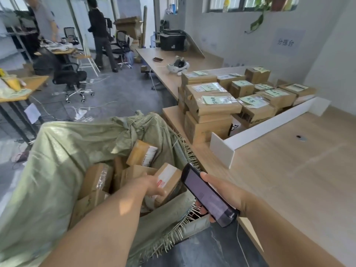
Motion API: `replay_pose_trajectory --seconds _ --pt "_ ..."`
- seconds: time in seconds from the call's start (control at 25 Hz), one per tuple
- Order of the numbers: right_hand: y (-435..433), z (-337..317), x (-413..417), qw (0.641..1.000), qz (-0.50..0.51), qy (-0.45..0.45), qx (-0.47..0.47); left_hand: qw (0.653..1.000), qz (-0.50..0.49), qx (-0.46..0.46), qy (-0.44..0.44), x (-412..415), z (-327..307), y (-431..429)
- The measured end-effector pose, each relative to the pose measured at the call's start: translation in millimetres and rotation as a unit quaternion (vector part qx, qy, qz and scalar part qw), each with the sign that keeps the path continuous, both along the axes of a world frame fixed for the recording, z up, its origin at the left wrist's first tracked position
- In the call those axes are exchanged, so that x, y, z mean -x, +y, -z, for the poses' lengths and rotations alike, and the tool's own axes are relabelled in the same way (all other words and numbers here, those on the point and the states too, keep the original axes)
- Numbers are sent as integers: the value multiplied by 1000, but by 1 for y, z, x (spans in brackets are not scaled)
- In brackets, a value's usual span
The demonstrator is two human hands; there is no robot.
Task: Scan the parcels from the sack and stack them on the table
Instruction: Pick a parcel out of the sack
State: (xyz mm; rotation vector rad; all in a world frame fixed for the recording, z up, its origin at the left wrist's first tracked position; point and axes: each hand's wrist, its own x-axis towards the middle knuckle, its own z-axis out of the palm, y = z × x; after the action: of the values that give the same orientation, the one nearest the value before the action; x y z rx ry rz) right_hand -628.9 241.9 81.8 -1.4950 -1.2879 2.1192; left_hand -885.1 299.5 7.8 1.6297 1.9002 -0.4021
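Two grips engaged: left grip (152,186) clasps a cardboard parcel (169,175) inside the sack (57,155); right grip (225,191) curls round the handheld scanner (206,192) beside the sack. Risk: the parcel may snag the sack's frayed rim and slip.

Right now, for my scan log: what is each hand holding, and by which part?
The left hand has its grip on the near end of a labelled parcel in the sack. The right hand holds a black phone by its long edges.

Left hand (153,186), right hand (221,191), both curled.
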Motion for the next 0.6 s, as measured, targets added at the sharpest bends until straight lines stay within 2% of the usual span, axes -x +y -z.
replay_pose_trajectory --seconds 0.28,0.4,0.48,0.6 --pt "-1 -1 -5 999 40 -2 5 994 47 28 90 1 12 32" --pt "-4 2 0 998 68 -7 4 989 68 88 100 21 21 31" --pt "-8 4 4 996 84 -17 4 988 104 71 92 32 22 32" --pt "-14 1 15 993 110 -29 1 993 111 -22 30 39 10 42"
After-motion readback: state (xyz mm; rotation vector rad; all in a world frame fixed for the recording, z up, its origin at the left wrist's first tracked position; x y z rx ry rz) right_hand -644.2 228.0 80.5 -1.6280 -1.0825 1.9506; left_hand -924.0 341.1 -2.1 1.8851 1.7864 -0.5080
